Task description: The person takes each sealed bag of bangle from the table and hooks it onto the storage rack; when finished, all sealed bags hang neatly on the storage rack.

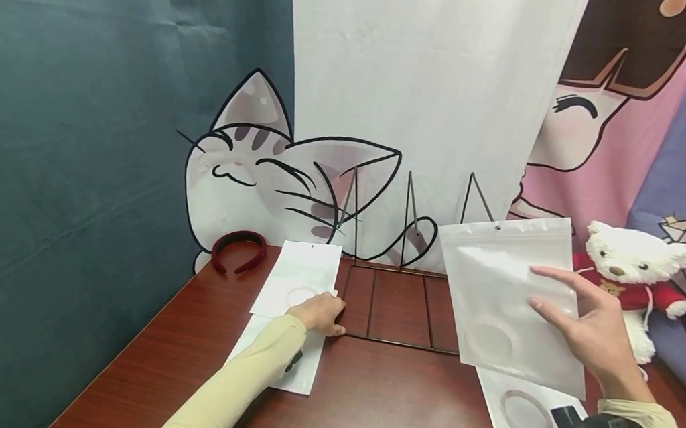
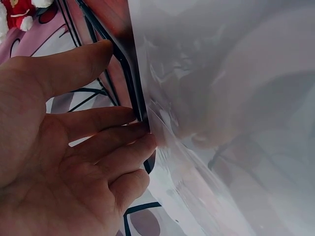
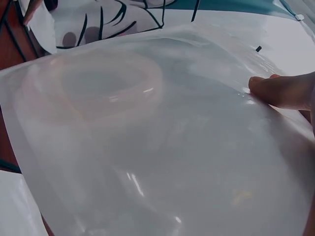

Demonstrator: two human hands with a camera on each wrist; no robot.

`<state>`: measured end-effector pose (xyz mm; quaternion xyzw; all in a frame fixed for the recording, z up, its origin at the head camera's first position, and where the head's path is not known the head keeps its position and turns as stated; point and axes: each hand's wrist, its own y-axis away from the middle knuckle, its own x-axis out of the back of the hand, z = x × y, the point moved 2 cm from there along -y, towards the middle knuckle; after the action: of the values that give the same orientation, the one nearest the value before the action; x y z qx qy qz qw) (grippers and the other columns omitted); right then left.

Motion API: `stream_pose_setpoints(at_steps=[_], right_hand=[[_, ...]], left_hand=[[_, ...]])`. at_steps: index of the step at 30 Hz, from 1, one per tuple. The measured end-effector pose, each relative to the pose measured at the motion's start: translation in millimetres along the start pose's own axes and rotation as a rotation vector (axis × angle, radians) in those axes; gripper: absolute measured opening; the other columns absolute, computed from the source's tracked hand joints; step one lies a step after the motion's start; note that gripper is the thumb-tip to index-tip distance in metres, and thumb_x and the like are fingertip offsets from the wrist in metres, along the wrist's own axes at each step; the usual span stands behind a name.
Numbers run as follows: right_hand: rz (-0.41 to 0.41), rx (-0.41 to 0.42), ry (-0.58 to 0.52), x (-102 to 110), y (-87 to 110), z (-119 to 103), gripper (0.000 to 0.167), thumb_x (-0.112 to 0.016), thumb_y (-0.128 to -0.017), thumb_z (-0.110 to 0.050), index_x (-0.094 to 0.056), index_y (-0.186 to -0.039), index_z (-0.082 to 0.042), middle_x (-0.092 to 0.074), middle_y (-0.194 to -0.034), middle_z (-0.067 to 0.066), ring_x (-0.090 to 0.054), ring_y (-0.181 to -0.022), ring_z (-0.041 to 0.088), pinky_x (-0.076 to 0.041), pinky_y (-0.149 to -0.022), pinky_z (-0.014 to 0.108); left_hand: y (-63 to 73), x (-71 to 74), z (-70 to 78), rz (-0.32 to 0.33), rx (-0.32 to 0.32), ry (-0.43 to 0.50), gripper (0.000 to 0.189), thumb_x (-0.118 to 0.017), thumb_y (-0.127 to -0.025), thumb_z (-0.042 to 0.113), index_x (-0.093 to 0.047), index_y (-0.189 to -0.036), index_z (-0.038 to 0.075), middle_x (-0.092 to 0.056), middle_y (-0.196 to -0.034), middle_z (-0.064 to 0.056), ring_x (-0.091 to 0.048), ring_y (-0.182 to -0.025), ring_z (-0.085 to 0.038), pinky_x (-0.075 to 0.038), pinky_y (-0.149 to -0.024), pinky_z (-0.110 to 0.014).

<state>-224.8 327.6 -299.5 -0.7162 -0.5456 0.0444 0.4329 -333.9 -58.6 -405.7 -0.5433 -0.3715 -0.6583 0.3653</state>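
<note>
A flat white zip bag (image 1: 483, 279) stands tilted on the right, the hole in its top edge at the front end of a wire hook. Through the film shows a pale ring (image 1: 490, 341). My right hand (image 1: 596, 331) touches the bag's front with thumb and index finger extended and apart; other fingers are hidden. In the right wrist view, a fingertip (image 3: 266, 93) meets the film (image 3: 147, 162). At the left end of the black wire rack (image 1: 428, 315), my left hand (image 1: 318, 311) holds its side wire, thumb and fingertips against it. White bags (image 1: 299, 271) lie beside that hand.
Another bag with a ring (image 1: 527, 413) lies at the front right. A dark red headband (image 1: 238, 253) is at the back left. A white teddy bear (image 1: 630, 257) stands at the right. The rack's hooks (image 1: 406, 212) rise at the back, before a printed curtain (image 1: 439, 67).
</note>
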Motion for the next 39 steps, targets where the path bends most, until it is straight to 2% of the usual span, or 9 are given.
stream_pose_setpoints(at_steps=[2, 9, 22, 27, 32, 39], right_hand=[[-0.006, -0.006, -0.003, -1, -2.0, 2, 0.052, -0.078, -0.079, 0.009, -0.067, -0.128, -0.003, -0.067, -0.116, -0.027, -0.057, -0.112, -0.009, -0.041, -0.083, 0.006], [-0.019, -0.033, 0.006, -5, -11.0, 10, 0.05, -0.078, -0.081, 0.004, -0.066, -0.129, -0.005, -0.066, -0.114, -0.025, -0.058, -0.104, -0.008, -0.047, -0.07, 0.007], [-0.012, -0.073, 0.059, -19, -36.3, 21, 0.048, -0.079, -0.083, -0.005, -0.068, -0.129, -0.013, -0.062, -0.11, -0.031, -0.057, -0.098, -0.01, -0.046, -0.07, 0.007], [-0.021, -0.092, 0.047, -26, -50.3, 26, 0.048, -0.078, -0.085, -0.006, -0.067, -0.131, -0.014, -0.061, -0.11, -0.027, -0.059, -0.093, -0.01, -0.048, -0.069, 0.008], [-0.03, -0.118, 0.037, -33, -66.7, 32, 0.048, -0.076, -0.086, -0.006, -0.066, -0.133, -0.013, -0.062, -0.114, -0.02, -0.057, -0.096, -0.008, -0.048, -0.072, 0.008], [-0.032, -0.158, 0.123, -40, -84.7, 38, 0.047, -0.076, -0.087, -0.01, -0.066, -0.133, -0.018, -0.062, -0.126, 0.008, -0.053, -0.094, -0.007, -0.046, -0.069, 0.008]], left_hand=[[0.0, 0.3, 0.1, -0.001, 0.002, -0.001, 0.028, -0.079, -0.086, 0.031, -0.068, -0.095, 0.007, -0.069, -0.09, -0.007, -0.059, -0.079, -0.017, -0.053, -0.077, -0.037], [0.1, 0.8, 0.8, -0.002, 0.003, -0.001, 0.029, -0.079, -0.086, 0.032, -0.068, -0.096, 0.007, -0.07, -0.092, -0.009, -0.06, -0.08, -0.018, -0.054, -0.078, -0.037], [-1.1, -0.2, 0.8, -0.011, 0.004, -0.011, 0.03, -0.079, -0.086, 0.032, -0.068, -0.097, 0.006, -0.07, -0.095, -0.009, -0.061, -0.085, -0.018, -0.054, -0.081, -0.037], [-1.2, -0.3, 0.6, -0.012, 0.005, -0.013, 0.03, -0.079, -0.086, 0.032, -0.068, -0.097, 0.007, -0.07, -0.095, -0.009, -0.061, -0.086, -0.019, -0.053, -0.081, -0.037], [-0.3, -0.2, 1.1, -0.014, 0.012, -0.009, 0.03, -0.079, -0.086, 0.032, -0.068, -0.097, 0.007, -0.069, -0.094, -0.009, -0.061, -0.086, -0.019, -0.053, -0.081, -0.037], [-1.1, -0.8, 1.5, -0.005, 0.001, -0.022, 0.031, -0.079, -0.086, 0.033, -0.068, -0.099, 0.006, -0.07, -0.097, -0.009, -0.062, -0.089, -0.019, -0.054, -0.083, -0.037]])
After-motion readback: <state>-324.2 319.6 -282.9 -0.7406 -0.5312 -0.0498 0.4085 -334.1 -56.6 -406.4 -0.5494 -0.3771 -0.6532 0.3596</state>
